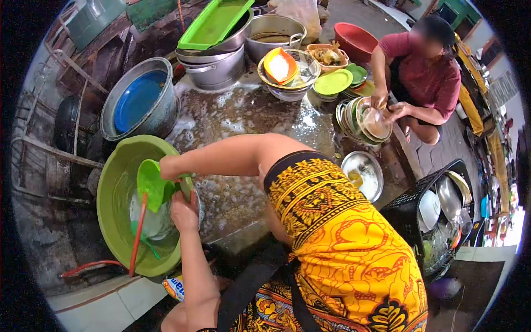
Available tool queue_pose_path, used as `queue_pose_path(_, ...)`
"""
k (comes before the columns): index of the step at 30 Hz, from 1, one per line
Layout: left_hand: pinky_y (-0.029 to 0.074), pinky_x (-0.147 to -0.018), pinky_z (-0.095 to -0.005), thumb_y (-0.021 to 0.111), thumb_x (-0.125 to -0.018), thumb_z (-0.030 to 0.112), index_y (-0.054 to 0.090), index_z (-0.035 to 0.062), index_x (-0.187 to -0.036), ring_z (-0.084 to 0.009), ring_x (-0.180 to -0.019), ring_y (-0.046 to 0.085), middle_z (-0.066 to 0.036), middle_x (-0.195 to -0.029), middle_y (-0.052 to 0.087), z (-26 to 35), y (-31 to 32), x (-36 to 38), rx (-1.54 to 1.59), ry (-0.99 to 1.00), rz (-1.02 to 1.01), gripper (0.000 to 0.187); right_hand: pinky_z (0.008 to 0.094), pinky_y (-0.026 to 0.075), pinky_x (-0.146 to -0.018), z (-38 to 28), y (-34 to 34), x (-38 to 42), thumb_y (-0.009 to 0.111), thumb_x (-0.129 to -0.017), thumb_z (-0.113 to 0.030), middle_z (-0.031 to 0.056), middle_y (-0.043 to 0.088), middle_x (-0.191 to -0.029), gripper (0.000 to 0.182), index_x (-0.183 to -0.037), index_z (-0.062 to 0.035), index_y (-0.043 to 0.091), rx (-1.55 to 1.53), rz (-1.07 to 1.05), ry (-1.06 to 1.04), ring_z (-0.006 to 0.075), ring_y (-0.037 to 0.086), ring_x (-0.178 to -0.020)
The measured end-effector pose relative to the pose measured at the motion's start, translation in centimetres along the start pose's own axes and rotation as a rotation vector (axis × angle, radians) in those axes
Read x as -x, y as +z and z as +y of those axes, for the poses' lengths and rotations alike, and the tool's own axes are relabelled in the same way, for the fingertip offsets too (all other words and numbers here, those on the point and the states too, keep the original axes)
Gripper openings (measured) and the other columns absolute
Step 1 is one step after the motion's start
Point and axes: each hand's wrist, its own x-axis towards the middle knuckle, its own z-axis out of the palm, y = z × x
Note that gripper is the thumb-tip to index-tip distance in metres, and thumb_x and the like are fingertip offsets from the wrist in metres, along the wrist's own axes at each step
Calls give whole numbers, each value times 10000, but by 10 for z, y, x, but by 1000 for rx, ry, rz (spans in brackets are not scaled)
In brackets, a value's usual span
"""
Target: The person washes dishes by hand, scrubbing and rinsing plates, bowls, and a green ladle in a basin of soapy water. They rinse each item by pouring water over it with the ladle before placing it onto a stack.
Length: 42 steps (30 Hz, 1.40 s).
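My right hand (170,167) is closed on a bright green plastic dipper (150,185), tilted over a large olive-green basin (112,221). My left hand (184,211) is just below it at the basin's right side, fingers bent; what they hold is hidden. An orange hose (136,243) passes over the basin's near rim and ends by the dipper. Water fills the basin's bottom, with a pale dish and a thin green item under the surface, both hard to make out.
A grey tub (166,69) with a blue basin inside stands behind. Large pots (215,69), bowls and stacked plates (354,119) sit on the wet, soapy floor. A co-worker (423,72) crouches at right handling dishes. A black crate (412,213) of dishes stands near right.
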Motion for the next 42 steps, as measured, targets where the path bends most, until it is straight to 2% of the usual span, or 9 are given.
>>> queue_pose_path(2,438,-706,-484,588,-833,305,543,-1,-958,-435,-858,535,-246,-949,560,-5,4,0,84,12,-14,333,354,486,-519,4,-6,35,587,-699,-179,126,659,-687,206,-698,5,678,-181,86,95,226,635,-592)
queue_pose_path(5,428,-713,-485,579,-840,307,541,2,-945,-438,-864,529,-246,-943,560,-7,9,1,9,54,10,325,330,463,-458,-18,-62,121,616,-718,-138,117,623,-619,169,-712,28,649,-810,203,303,197,607,-527)
queue_pose_path(7,420,-730,-491,566,-848,321,540,-7,-929,-438,-875,522,-258,-940,553,1,9,2,37,50,113,338,321,443,-426,-20,-85,164,657,-714,-111,99,581,-587,150,-756,28,622,-1267,227,321,172,564,-473)
queue_pose_path(15,414,-787,-469,587,-836,313,545,-17,-913,-415,-903,512,-232,-927,551,-1,11,-2,-47,-69,28,342,292,414,-435,31,-111,316,678,-686,-101,71,566,-620,168,-748,23,582,-1175,380,416,137,527,-483)
queue_pose_path(17,406,-778,-472,586,-836,285,537,-14,-903,-408,-891,508,-217,-914,541,10,2,0,10,2,17,310,288,417,-434,49,-104,353,676,-684,-96,72,567,-621,170,-747,28,578,-1110,464,456,131,526,-486)
queue_pose_path(29,410,-737,-469,570,-844,259,528,-27,-889,-405,-868,510,-214,-902,527,-1,12,-1,-45,53,35,293,287,368,-418,171,0,505,640,-765,-94,74,556,-556,133,-712,19,593,-1362,907,966,145,497,-427)
queue_pose_path(33,407,-743,-468,558,-854,256,536,-26,-916,-408,-879,507,-217,-920,531,13,3,0,-54,60,28,289,291,351,-397,162,-18,534,637,-779,-100,78,578,-556,122,-729,7,607,-1323,970,1190,139,510,-422)
queue_pose_path(35,404,-759,-469,549,-861,263,545,-27,-936,-411,-888,504,-225,-936,531,14,3,0,-98,-6,-30,299,281,353,-386,194,4,542,622,-788,-62,79,575,-567,78,-776,11,596,-1444,1106,1053,142,510,-417)
queue_pose_path(42,407,-766,-468,555,-858,280,554,-33,-945,-417,-878,505,-231,-945,528,4,10,-1,-44,28,8,325,280,419,-366,279,23,548,621,-783,2,86,552,-625,90,-850,7,561,-1616,1266,1078,156,517,-433)
